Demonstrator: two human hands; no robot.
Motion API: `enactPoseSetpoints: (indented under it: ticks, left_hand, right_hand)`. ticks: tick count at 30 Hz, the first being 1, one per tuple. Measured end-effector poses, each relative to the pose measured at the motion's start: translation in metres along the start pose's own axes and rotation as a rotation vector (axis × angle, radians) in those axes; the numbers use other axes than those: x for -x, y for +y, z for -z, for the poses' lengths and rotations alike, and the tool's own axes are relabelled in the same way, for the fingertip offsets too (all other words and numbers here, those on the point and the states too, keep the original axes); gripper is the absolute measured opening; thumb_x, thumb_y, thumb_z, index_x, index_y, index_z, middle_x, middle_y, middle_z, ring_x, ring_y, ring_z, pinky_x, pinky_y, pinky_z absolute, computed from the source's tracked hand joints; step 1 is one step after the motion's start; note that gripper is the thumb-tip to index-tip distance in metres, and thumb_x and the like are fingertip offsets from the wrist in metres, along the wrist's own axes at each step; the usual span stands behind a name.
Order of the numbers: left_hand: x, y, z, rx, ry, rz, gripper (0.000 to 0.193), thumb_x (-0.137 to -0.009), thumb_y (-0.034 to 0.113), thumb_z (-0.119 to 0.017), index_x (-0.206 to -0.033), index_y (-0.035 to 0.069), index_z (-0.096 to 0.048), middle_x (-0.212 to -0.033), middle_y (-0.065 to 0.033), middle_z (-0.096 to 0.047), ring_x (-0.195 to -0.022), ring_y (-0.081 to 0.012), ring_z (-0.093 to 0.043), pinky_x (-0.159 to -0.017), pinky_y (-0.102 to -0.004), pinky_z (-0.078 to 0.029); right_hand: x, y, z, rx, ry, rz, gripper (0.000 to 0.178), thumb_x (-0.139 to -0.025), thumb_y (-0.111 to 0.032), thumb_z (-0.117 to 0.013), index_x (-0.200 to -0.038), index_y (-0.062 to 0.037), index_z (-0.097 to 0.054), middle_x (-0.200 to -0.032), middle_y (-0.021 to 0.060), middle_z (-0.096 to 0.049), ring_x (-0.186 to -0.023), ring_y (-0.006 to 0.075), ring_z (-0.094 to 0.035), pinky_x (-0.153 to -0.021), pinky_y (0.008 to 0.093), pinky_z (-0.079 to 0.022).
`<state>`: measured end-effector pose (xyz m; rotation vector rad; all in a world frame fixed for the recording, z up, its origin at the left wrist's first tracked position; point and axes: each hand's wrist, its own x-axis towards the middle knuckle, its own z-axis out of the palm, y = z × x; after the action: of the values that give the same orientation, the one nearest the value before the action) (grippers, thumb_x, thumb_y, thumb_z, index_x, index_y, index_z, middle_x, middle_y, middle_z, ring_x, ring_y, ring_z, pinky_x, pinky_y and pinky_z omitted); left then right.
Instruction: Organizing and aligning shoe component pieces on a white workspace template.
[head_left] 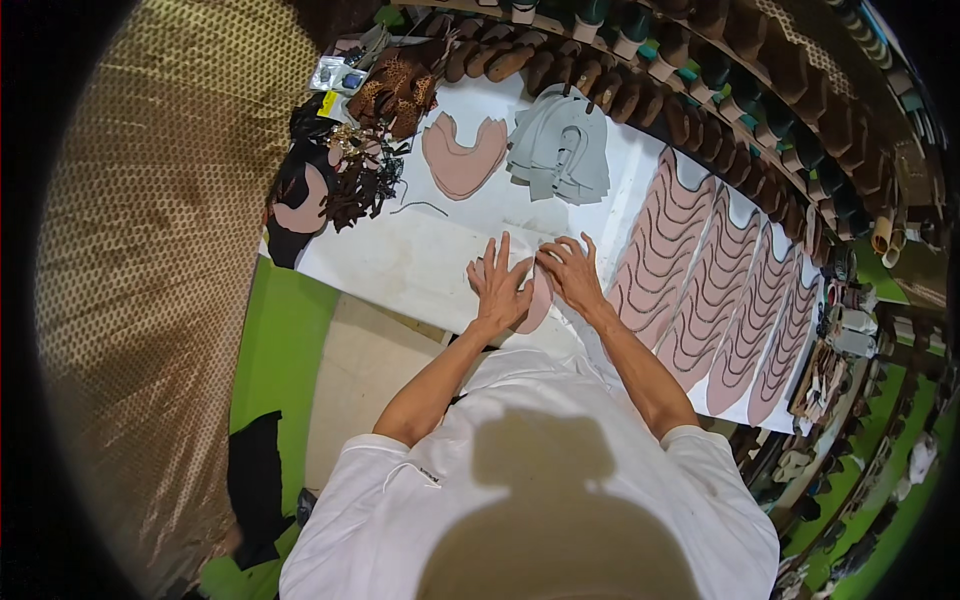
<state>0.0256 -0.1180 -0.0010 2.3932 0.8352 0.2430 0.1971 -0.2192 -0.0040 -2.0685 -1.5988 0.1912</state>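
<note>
A pink, curved leather-like piece (538,305) lies at the near edge of the white table, between my two hands. My left hand (500,288) rests over its left side with the fingers stretched and apart. At its far end, my right hand (570,274) has thumb and forefinger together on the edge, while the other fingers point away. The fingertips partly hide that edge. Beyond my hands lie a stack of pink U-shaped pieces (465,170) and a pile of grey cut pieces (560,150). To the right, overlapping pink pieces with dark curved edges (665,255) lie in long rows.
Brown straps and scraps (365,175) are heaped at the table's far left. Racks of shoe lasts or shoes (690,125) curve along the back and right. A patterned gold-brown curtain (170,260) hangs at left, by a green floor strip (285,340).
</note>
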Motion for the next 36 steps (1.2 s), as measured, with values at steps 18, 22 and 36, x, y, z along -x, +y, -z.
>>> enactPoseSetpoints:
  ticks: [18,22,36]
  left_hand:
    - [0.062,-0.019,0.022,-0.093,-0.038,0.065,0.048,-0.092,0.028,-0.067,-0.139,0.020,-0.066,-0.173,-0.0184,-0.022,-0.158,-0.0415,-0.016,-0.116,-0.0755,-0.004]
    - [0.063,-0.022,0.026,-0.096,-0.034,0.083,0.046,-0.093,0.029,-0.066,-0.138,0.021,-0.067,-0.174,-0.0174,-0.022,-0.159,-0.0409,-0.015,-0.116,-0.0754,-0.003]
    - [0.064,-0.031,0.026,-0.120,-0.086,0.037,0.042,-0.095,0.030,-0.066,-0.137,0.029,-0.070,-0.175,-0.0147,-0.021,-0.159,-0.0423,-0.013,-0.114,-0.0785,-0.005]
  right_hand:
    - [0.033,-0.025,0.010,0.003,-0.188,0.059,0.027,-0.088,-0.016,-0.072,-0.114,-0.0188,-0.075,-0.131,0.0025,-0.059,-0.130,0.0237,-0.051,-0.121,0.0624,-0.017]
    - [0.033,-0.033,0.013,-0.030,-0.151,0.031,0.031,-0.086,-0.016,-0.073,-0.118,-0.0170,-0.076,-0.131,0.0036,-0.060,-0.130,0.0237,-0.051,-0.121,0.0628,-0.016]
    - [0.034,-0.047,0.008,-0.031,-0.223,0.001,0.033,-0.084,-0.013,-0.074,-0.117,-0.0171,-0.078,-0.135,0.0047,-0.058,-0.132,0.0250,-0.049,-0.122,0.0653,-0.014]
